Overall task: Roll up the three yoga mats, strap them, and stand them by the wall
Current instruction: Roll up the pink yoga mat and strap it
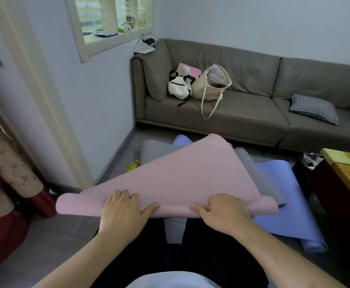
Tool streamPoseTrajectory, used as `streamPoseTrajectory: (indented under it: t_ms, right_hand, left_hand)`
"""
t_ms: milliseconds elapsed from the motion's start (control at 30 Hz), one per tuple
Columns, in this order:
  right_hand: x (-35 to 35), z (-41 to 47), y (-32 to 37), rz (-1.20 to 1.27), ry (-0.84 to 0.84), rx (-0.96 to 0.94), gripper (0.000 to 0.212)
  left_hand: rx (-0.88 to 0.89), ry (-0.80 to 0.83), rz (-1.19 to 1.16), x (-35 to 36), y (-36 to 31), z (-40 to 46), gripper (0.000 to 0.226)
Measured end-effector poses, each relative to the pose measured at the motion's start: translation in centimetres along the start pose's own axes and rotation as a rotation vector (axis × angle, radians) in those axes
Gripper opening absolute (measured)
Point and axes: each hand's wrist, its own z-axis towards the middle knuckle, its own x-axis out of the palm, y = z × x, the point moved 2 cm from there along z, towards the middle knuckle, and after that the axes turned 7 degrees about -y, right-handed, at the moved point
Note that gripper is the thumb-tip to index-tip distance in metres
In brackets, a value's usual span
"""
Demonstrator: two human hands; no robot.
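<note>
I am holding the pink mat (176,175) by its near edge with both hands. My left hand (122,210) is gripping that edge at about 7 o'clock from the frame's centre, fingers curled over the top and thumb stretching along the fold toward 3 o'clock. My right hand (224,213) is gripping the same edge at about 5 o'clock, fingers curled over and thumb pointing toward 9 o'clock. The two hands are sitting apart, the thumbs not touching. The near edge is curling into the start of a roll, and the mat is rising off the floor toward 12 o'clock, its far end lifted. Beneath it the grey mat (253,165) is lying on the floor, showing at 11 and 2 o'clock of the pink one. The blue mat (286,206) is lying lowest, spreading out toward 4 o'clock with its near end curled. A grey sofa (253,113) is standing at 1 o'clock, carrying a cream tote bag (209,86). A wooden surface (348,171) is showing at 3 o'clock.
</note>
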Motion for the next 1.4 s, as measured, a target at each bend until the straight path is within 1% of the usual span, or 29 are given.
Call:
streamPoseTrajectory:
  t_ms: [67, 133, 167, 200, 233, 267, 300, 367, 400, 433, 500, 633, 700, 733, 800, 867, 900, 967, 1000, 1067, 1100, 1133, 1167, 1200, 1233, 1300, 1400]
  right_hand:
    - [0.1, -0.4, 0.1, -0.042, -0.079, -0.004, 0.083]
    - [0.1, -0.6, -0.2, -0.028, -0.108, 0.030, 0.084]
    - [0.0, -0.6, -0.5, 0.000, -0.102, 0.058, 0.083]
    - [-0.1, -0.6, -0.6, 0.022, -0.090, 0.082, 0.082]
    - [-0.2, -0.4, -0.7, 0.031, -0.072, 0.098, 0.082]
    - [-0.4, -0.2, -0.8, 0.029, -0.049, 0.108, 0.081]
    - [-0.5, 0.0, -0.7, 0.022, -0.025, 0.113, 0.081]
    - [-0.5, 0.4, -0.7, 0.018, 0.012, 0.121, 0.082]
    - [-0.5, 0.4, -0.7, 0.023, 0.024, 0.127, 0.083]
    - [-0.5, 0.4, -0.7, 0.027, 0.031, 0.132, 0.083]
    - [-0.4, 0.4, -0.8, 0.041, 0.046, 0.142, 0.083]
    - [-0.2, 0.4, -1.1, 0.115, 0.071, 0.156, 0.085]
    - [-0.2, 0.4, -1.4, 0.161, 0.057, 0.160, 0.083]
    - [-0.2, 0.4, -1.6, 0.177, 0.045, 0.153, 0.081]
    - [-0.3, 0.3, -2.5, 0.212, -0.006, 0.081, 0.071]
    - [-0.1, 0.2, -3.7, 0.243, -0.051, -0.068, 0.065]
    - [0.2, 0.1, -4.1, 0.244, -0.062, -0.137, 0.064]
    - [1.0, -0.2, -4.6, 0.240, -0.109, -0.191, 0.065]
    - [1.4, -0.3, -4.8, 0.233, -0.153, -0.190, 0.066]
    - [1.9, -0.2, -4.7, 0.201, -0.212, -0.158, 0.069]
    - [2.0, -0.2, -4.6, 0.181, -0.201, -0.127, 0.070]
    - [2.1, -0.1, -4.6, 0.162, -0.167, -0.093, 0.070]
    - [2.0, 0.0, -4.6, 0.146, -0.132, -0.067, 0.070]
    - [1.8, 0.0, -4.5, 0.136, -0.106, -0.050, 0.070]
    - [1.5, 0.0, -4.5, 0.136, -0.093, -0.043, 0.069]
    - [1.3, 0.1, -4.9, 0.201, -0.077, -0.059, 0.064]
    - [1.4, 0.5, -5.7, 0.300, -0.059, -0.132, 0.055]
  left_hand:
    - [-0.011, 0.011, -0.022, -0.1, 0.0, 0.0, 0.073]
    - [-0.004, 0.046, -0.053, 0.0, 0.1, 0.0, 0.078]
    - [0.001, 0.080, -0.070, -0.3, 0.1, 0.1, 0.087]
    - [0.020, 0.094, -0.053, -0.5, 0.2, 0.2, 0.102]
    - [0.066, 0.064, 0.000, -0.5, 0.3, 0.4, 0.120]
    - [0.108, 0.061, 0.064, -0.5, 0.4, 0.7, 0.128]
    - [0.115, 0.063, 0.064, -0.7, 0.6, 0.8, 0.122]
    - [0.091, 0.004, -0.042, -1.4, 0.4, 0.7, 0.090]
    - [0.081, -0.035, -0.036, -1.2, 0.6, 0.5, 0.077]
    - [0.081, -0.136, -0.019, -0.8, 0.9, 0.3, 0.071]
    - [0.072, -0.201, -0.034, -0.3, 1.6, 0.1, 0.067]
    - [-0.009, -0.150, -0.093, -0.2, 2.2, 0.2, 0.065]
    - [-0.053, -0.134, -0.079, -0.3, 2.1, 0.5, 0.064]
    - [-0.074, -0.094, -0.061, -0.2, 2.2, 0.7, 0.064]
    - [-0.138, -0.002, -0.034, -0.6, 2.4, 0.8, 0.057]
    - [-0.161, 0.042, -0.024, -1.1, 2.5, 0.7, 0.051]
    - [-0.112, 0.070, -0.003, -1.1, 2.5, 0.8, 0.048]
    - [0.002, 0.094, 0.032, -1.5, 2.4, 1.1, 0.042]
    - [0.101, 0.023, 0.026, -1.6, 2.2, 1.0, 0.042]
    - [0.180, -0.105, 0.008, -1.0, 2.4, 0.7, 0.030]
    - [0.122, -0.102, -0.060, -0.8, 2.8, 0.7, 0.054]
    - [0.100, -0.110, -0.161, 0.1, 3.4, 0.6, 0.069]
    - [0.060, -0.102, -0.262, 0.4, 3.9, 0.2, 0.069]
    - [0.084, -0.123, -0.337, 0.7, 4.5, 0.0, 0.065]
    - [0.130, -0.112, -0.395, 0.6, 5.2, -0.3, 0.060]
    - [0.232, -0.135, -0.486, 0.2, 6.1, -0.7, 0.049]
    - [0.283, -0.164, -0.524, 0.8, 7.0, -0.6, 0.040]
